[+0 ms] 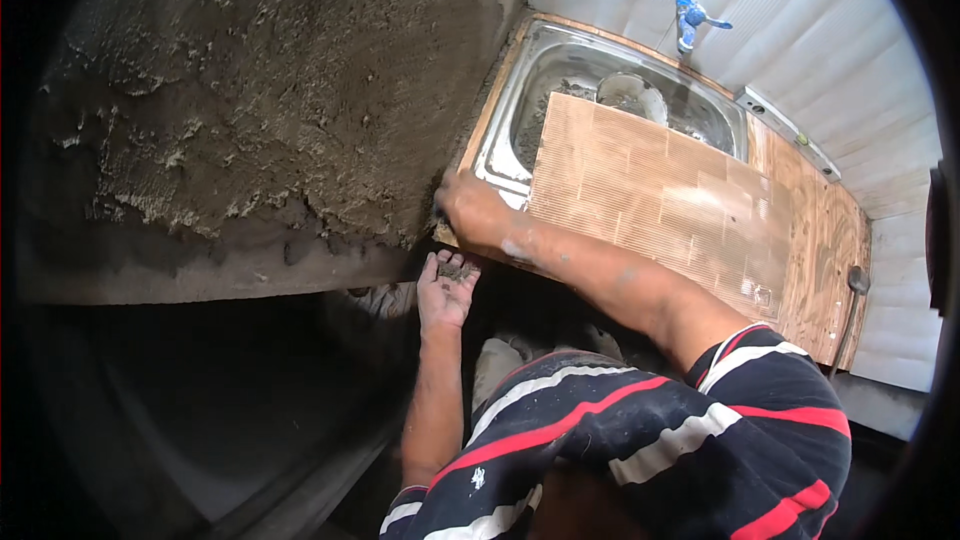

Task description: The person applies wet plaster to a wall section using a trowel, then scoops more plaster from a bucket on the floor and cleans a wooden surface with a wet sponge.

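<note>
My left hand (447,290) is turned palm up below the front left corner of the wooden counter (820,240). Grey mortar crumbs (456,271) lie in its cupped palm. Just above it, my right hand (472,208) presses at that corner, where the counter meets the plastered wall (270,90). Its fingers are curled and face the wall, so whatever they hold is hidden. Wet grey mortar with rough ridges coats the wall, and its lower edge is ragged above a smoother strip.
A steel sink (490,162) is set in the counter, with a bowl (632,97) and mortar bits inside. A ribbed brown board (650,200) partly covers it. Behind are a spirit level (790,132) and a blue tap (688,22) on white panelling. A dark-headed tool (858,280) leans at right.
</note>
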{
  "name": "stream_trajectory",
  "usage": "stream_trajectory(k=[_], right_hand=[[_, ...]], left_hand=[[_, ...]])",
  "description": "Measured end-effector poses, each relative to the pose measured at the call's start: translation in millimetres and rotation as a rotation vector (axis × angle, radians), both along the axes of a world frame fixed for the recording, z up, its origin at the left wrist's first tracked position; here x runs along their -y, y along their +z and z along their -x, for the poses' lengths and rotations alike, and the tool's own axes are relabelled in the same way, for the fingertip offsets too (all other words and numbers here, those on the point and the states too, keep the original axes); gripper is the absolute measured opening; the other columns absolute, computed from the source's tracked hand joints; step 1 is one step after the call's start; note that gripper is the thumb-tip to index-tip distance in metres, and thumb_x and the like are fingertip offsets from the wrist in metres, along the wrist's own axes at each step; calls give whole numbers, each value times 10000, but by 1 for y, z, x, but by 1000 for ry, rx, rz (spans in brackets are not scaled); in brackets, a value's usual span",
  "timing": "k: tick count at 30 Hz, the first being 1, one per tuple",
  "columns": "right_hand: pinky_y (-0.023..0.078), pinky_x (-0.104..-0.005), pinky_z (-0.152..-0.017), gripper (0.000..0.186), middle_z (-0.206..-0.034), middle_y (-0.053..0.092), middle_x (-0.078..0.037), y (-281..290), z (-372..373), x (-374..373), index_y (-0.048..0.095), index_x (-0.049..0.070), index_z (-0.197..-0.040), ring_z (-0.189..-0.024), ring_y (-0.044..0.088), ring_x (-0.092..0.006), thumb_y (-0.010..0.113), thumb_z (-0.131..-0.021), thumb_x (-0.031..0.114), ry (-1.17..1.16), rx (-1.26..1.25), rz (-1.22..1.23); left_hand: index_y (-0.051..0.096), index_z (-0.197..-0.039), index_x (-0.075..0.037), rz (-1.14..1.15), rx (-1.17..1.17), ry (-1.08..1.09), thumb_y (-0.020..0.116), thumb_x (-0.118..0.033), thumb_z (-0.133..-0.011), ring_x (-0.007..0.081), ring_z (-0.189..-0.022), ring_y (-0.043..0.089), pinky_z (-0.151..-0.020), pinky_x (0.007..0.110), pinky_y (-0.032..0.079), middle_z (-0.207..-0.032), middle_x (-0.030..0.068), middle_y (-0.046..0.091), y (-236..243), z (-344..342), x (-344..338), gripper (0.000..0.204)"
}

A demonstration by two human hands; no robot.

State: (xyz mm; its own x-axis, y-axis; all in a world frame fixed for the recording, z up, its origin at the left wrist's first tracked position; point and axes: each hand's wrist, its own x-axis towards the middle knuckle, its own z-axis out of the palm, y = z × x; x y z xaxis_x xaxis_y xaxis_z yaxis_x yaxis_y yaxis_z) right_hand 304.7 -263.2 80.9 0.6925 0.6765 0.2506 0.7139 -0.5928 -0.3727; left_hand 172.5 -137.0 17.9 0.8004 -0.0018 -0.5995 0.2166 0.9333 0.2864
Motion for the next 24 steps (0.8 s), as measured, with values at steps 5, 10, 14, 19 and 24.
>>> stream_trajectory(k=[5,10,14,19,24], right_hand=[[534,-446,-825,284,-1014,631,-249,23,-39,33,659,-16,-990,-986,625,-375,636,-736,109,-85,-336,-178],[540,-473,-806,227,-963,650,-250,27,-124,69,630,-36,-938,-907,660,-393,609,-778,124,-415,-247,-53],[528,-467,-846,217,-955,651,-255,11,-109,47,652,-31,-936,-950,642,-395,599,-786,116,-305,-169,52],[535,-455,-781,179,-901,614,-219,-10,-42,11,670,-18,-849,-871,633,-384,630,-706,83,-123,-91,-52],[523,-457,-746,180,-909,593,-207,5,29,-12,644,-11,-834,-845,614,-397,651,-694,101,-82,-145,-130]], left_hand=[[514,-968,-57,8,-22,13,483,-297,-1021,290,-884,539,-840,465,495,-900,101,522,4,0,6,249],[507,-973,-46,95,33,16,482,-291,-1023,319,-889,534,-858,463,492,-925,128,509,-1,3,11,252],[504,-968,-48,79,42,12,473,-294,-1027,317,-890,537,-858,468,497,-943,133,511,-4,5,10,255],[521,-961,-48,104,46,41,470,-305,-1026,324,-917,557,-865,484,509,-971,140,543,-14,4,5,269],[557,-1041,-74,62,2,60,412,-297,-1045,309,-1098,609,-962,547,503,-1161,131,622,0,-7,2,266]])
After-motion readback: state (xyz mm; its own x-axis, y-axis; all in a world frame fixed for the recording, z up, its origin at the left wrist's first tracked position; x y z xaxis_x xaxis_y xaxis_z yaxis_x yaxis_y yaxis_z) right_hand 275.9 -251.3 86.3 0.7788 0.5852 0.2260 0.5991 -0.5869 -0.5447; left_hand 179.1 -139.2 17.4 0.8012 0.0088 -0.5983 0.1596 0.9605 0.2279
